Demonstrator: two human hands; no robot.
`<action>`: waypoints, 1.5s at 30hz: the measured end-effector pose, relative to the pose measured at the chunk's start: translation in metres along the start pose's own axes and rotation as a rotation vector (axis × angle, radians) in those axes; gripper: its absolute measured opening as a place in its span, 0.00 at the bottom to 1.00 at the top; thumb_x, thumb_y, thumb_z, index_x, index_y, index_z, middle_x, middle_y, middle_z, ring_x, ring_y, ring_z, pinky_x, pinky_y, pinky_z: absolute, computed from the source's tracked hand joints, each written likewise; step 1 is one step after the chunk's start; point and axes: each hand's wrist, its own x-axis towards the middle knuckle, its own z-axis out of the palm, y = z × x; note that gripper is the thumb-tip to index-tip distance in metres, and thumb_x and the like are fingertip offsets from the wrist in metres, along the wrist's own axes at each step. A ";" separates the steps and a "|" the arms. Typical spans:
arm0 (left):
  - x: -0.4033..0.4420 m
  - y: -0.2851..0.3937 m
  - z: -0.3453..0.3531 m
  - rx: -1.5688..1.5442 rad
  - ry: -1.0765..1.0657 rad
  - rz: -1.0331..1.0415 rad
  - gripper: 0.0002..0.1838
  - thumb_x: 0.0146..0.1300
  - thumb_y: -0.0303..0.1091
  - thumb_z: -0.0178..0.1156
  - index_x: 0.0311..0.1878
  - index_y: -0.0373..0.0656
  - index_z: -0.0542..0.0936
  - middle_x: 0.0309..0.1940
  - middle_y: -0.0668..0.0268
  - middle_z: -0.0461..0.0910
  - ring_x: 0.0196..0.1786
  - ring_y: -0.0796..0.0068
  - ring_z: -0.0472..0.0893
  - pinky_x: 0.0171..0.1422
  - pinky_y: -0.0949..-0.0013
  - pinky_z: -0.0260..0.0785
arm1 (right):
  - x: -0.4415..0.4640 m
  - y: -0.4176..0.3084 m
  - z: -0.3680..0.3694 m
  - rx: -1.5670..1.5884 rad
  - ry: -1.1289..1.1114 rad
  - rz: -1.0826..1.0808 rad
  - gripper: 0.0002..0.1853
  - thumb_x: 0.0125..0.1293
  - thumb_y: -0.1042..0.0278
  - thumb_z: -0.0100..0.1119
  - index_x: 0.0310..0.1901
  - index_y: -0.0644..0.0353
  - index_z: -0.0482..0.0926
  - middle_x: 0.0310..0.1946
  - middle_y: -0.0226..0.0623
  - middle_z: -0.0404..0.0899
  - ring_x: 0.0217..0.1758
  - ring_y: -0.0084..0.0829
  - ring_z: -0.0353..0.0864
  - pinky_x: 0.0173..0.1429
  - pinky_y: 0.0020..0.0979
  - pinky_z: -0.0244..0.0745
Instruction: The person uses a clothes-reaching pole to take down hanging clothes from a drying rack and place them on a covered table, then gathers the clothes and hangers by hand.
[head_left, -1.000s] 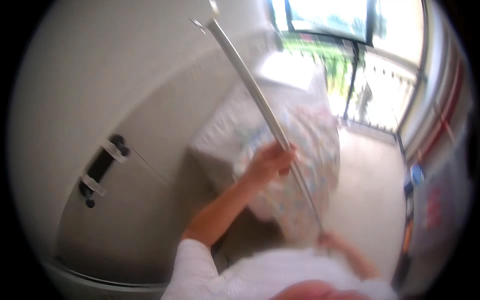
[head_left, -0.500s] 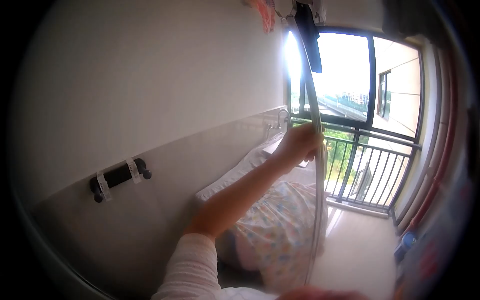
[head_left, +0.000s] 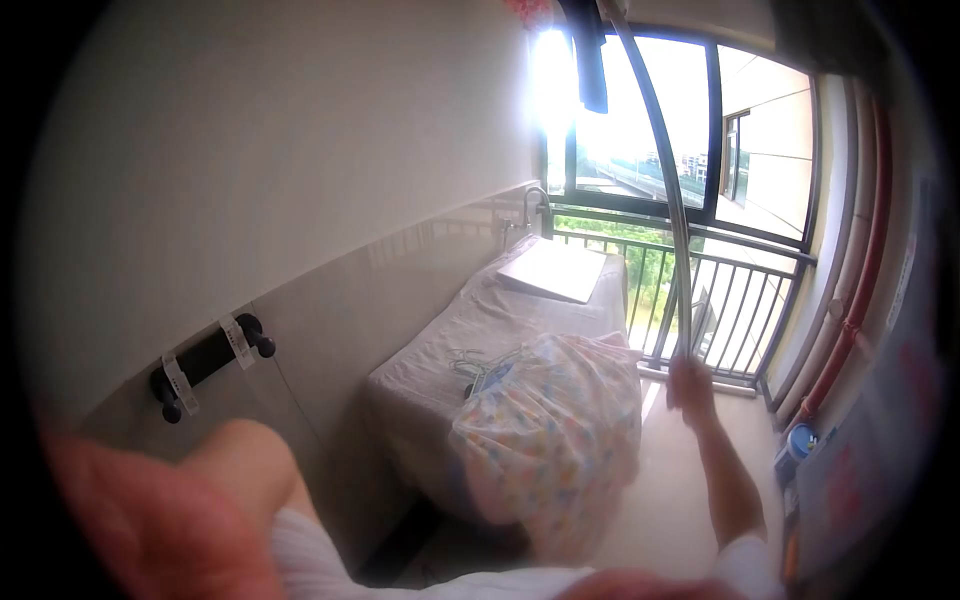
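My right hand (head_left: 690, 388) is closed round the lower part of a long metal pole (head_left: 672, 190), which rises past the window to the top of the view. Near the pole's upper end hangs a dark garment (head_left: 588, 60), with a piece of red cloth (head_left: 530, 12) to its left. My left hand (head_left: 150, 525) is off the pole, large and blurred at the lower left; its fingers cannot be made out. A patterned cloth (head_left: 550, 430) lies over the front of a covered surface (head_left: 430, 360), beside some thin hangers (head_left: 480, 368).
A white board (head_left: 556, 268) lies at the back of the covered surface. Behind stand a window and a railing (head_left: 740, 310). A dark wall-mounted fixture (head_left: 212, 362) is at left; red pipes (head_left: 860, 300) and a blue item (head_left: 800, 441) are at right.
My left hand has let go of the pole and moved down to the lower left. My right hand has come up into view, holding the pole. The view has shifted.
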 end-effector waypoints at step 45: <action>-0.053 -0.024 -0.014 0.530 -0.138 -0.135 0.18 0.57 0.25 0.44 0.53 0.37 0.64 0.28 0.57 0.71 0.29 0.73 0.69 0.32 0.74 0.61 | 0.183 -0.237 0.108 0.187 -0.314 -0.305 0.23 0.58 0.41 0.46 0.22 0.55 0.64 0.08 0.23 0.56 0.08 0.19 0.55 0.12 0.24 0.52</action>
